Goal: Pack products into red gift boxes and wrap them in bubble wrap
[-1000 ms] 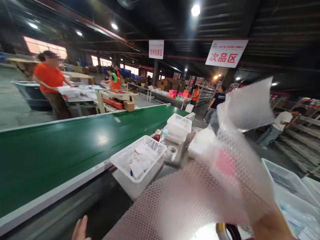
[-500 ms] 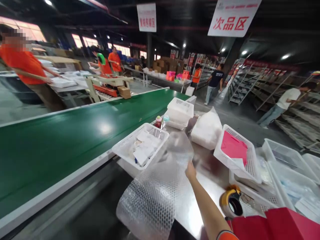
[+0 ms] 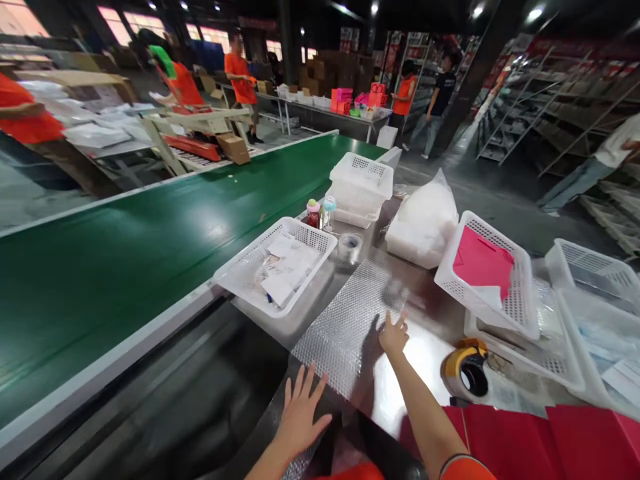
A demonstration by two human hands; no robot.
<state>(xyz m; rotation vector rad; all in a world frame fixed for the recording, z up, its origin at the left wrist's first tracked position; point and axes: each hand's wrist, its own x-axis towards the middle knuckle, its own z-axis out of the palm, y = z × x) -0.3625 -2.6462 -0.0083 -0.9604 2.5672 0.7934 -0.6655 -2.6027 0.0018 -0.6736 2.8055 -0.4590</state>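
A sheet of clear bubble wrap [image 3: 345,327] lies flat on the metal table [image 3: 425,347], its near end hanging over the front edge. My right hand [image 3: 394,335] is at the sheet's right edge, fingers spread, gripping nothing. Over the near end of the wrap, my left hand [image 3: 301,415] is open with its fingers fanned out; whether it touches the plastic I cannot tell. To the right of my right hand sits a yellow tape dispenser [image 3: 465,370]. A roll of clear tape [image 3: 349,247] lies beyond the wrap's far end.
A white basket with papers [image 3: 225,277] stands left, beside the green conveyor belt [image 3: 165,227]. Two small bottles [image 3: 320,213], stacked white baskets [image 3: 360,190] and a bulging white bag [image 3: 425,220] are behind. Right are a basket with pink sheets [image 3: 483,260] and red boxes [image 3: 545,440]. Co-workers stand farther off.
The bubble wrap, earlier raised and curled in my right hand, now lies flat on the table. My right hand has let go, and my left hand has come into view. The tape roll is uncovered.
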